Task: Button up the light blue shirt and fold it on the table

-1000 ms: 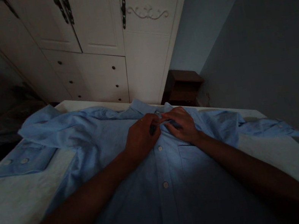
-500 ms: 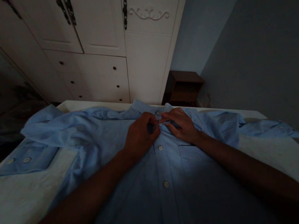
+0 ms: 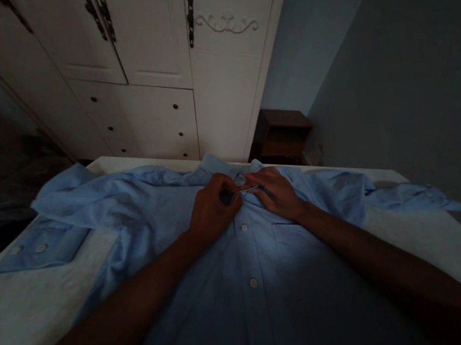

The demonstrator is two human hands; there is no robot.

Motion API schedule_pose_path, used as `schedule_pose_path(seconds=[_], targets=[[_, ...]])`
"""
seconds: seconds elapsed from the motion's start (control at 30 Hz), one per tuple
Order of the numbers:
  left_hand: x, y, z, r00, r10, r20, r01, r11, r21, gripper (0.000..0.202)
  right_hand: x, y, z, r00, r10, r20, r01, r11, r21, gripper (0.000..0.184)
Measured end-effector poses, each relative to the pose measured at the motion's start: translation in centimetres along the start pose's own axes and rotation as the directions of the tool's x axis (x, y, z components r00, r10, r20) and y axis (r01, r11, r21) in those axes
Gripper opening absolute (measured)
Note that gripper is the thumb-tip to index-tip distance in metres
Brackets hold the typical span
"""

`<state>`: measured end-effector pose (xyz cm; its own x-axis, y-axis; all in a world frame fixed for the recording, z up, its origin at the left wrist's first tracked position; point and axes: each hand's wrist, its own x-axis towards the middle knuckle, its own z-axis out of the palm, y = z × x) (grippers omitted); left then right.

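Observation:
A light blue button-up shirt [image 3: 216, 294] lies face up with its collar [image 3: 208, 167] toward the far edge of the white table [image 3: 56, 298]. My left hand [image 3: 215, 206] pinches the front placket just below the collar. Close beside it, my right hand [image 3: 276, 193] grips the other side of the same fold, thumb and fingers pressed on the cloth. Between the fingertips the fabric is raised in a small ridge; a button there is mostly hidden. Lower on the placket, a white button [image 3: 244, 227] and others sit in line. A chest pocket [image 3: 289, 236] shows under my right wrist.
One shirt cuff [image 3: 41, 248] with two buttons rests on the table at left; the other sleeve [image 3: 413, 198] reaches past the right edge. Behind the table stand a white wardrobe [image 3: 149, 115] with dark handles and a small brown cabinet [image 3: 287, 127].
Both hands stay at the upper placket with the cloth between them. The fingers have shifted slightly, and the pinched fold looks drawn a little straighter. The view has moved marginally.

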<state>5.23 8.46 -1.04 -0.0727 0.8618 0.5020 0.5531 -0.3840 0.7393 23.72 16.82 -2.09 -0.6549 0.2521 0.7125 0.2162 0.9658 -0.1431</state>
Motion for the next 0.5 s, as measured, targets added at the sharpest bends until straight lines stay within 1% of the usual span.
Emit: schedule_pose_path(seconds=[0.13,0.23,0.37,0.5], targets=[[-0.07,0.03,-0.05,1.0,0.012,0.002,-0.012,1.0,0.009,0.014,0.02,-0.17,-0.23,0.998,-0.058,0.007,0.058,0.995,-0.078,0.05],[-0.08,-0.03,-0.07,1.0,0.018,0.012,-0.018,1.0,0.024,0.013,-0.05,-0.25,-0.36,0.996,-0.081,0.023,0.083,0.988,-0.129,0.047],[-0.11,-0.04,-0.09,0.999,0.024,0.028,-0.025,0.999,0.039,0.012,-0.12,-0.28,-0.39,0.998,-0.046,0.035,0.051,0.987,-0.152,0.039],[-0.16,0.04,-0.17,0.997,0.041,0.065,-0.047,0.995,0.084,0.009,-0.09,-0.33,-0.36,0.999,-0.027,0.025,0.03,0.99,-0.139,0.037]])
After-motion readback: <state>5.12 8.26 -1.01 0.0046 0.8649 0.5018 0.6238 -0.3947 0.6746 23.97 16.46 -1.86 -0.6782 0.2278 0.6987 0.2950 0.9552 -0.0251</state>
